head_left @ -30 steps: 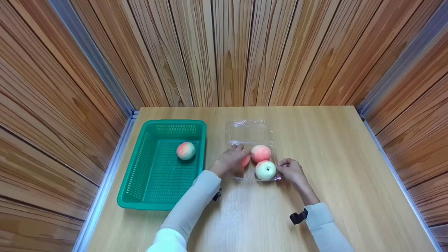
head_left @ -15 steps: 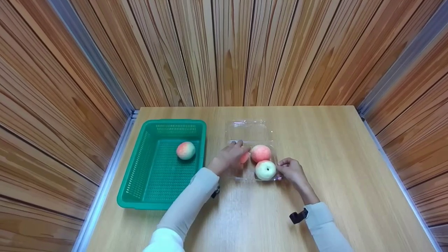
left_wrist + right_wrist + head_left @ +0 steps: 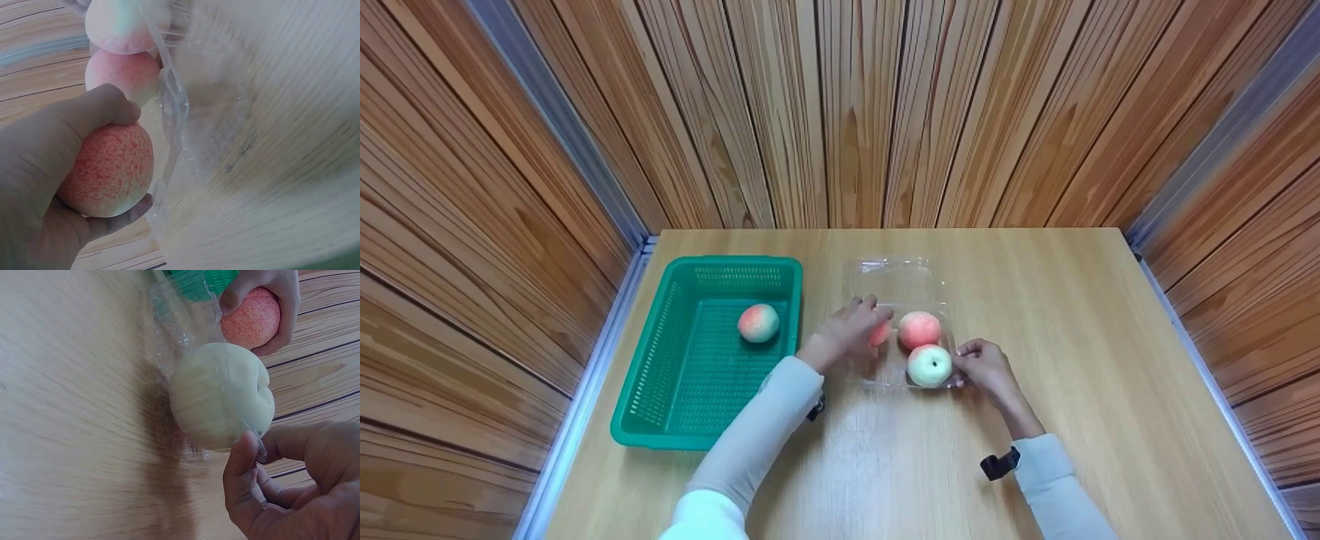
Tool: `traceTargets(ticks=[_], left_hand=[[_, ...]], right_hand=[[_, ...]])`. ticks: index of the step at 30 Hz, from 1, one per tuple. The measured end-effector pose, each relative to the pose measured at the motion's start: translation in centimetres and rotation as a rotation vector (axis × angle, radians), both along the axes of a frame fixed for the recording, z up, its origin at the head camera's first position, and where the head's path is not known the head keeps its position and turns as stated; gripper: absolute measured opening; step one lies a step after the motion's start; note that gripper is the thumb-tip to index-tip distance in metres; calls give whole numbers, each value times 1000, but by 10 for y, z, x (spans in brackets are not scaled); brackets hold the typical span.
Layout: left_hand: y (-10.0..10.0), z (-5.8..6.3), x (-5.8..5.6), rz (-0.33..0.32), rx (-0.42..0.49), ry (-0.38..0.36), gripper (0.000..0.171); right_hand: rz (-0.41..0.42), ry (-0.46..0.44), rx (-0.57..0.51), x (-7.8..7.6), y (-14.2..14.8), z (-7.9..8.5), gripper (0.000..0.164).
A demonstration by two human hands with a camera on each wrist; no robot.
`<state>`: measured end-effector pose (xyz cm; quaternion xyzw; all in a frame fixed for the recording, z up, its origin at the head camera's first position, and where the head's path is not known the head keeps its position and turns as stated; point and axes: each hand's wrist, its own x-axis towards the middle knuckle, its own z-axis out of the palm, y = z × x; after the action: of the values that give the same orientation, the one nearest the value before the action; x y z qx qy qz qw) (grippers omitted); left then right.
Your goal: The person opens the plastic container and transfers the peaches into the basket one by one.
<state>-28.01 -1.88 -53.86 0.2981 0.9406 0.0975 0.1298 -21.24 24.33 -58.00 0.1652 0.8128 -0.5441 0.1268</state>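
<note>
My left hand (image 3: pixel 842 332) grips a red-speckled peach (image 3: pixel 109 171), thumb on one side and fingers on the other. This peach is at the left half of a clear plastic clamshell box (image 3: pixel 889 373), raised by its rim. In the box's right half sit a pink peach (image 3: pixel 919 330) and, nearer me, a pale one (image 3: pixel 930 366) with its stem dimple facing up. My right hand (image 3: pixel 984 367) pinches the box's right rim between thumb and forefinger, close beside the pale peach (image 3: pixel 216 396). In the head view my left hand partly hides its peach.
A green plastic basket (image 3: pixel 796 300) stands on the left of the wooden table (image 3: pixel 1080 322), with one peach (image 3: pixel 758 323) inside. The box's clear lid (image 3: pixel 894 283) lies folded back towards the rear. Wooden panels (image 3: pixel 855 112) enclose the back and sides.
My left hand has drawn slightly left and back with its peach, uncovering more of the box's left half. My right hand has stayed at the right rim.
</note>
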Motion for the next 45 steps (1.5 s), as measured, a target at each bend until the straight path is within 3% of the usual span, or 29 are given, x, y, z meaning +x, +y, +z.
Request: traceTargets(ticks=[17, 27, 39, 45], left_hand=[[-3, 12, 2, 6, -32, -47, 75], [-7, 15, 3, -31, -50, 37, 69], [-13, 21, 5, -2, -11, -25, 72], [-15, 23, 5, 4, -5, -20, 71]], right_hand=[[9, 2, 10, 2, -1, 1, 17], [11, 6, 6, 3, -1, 0, 21], [1, 2, -11, 1, -2, 1, 19], [4, 0, -13, 2, -2, 1, 18]])
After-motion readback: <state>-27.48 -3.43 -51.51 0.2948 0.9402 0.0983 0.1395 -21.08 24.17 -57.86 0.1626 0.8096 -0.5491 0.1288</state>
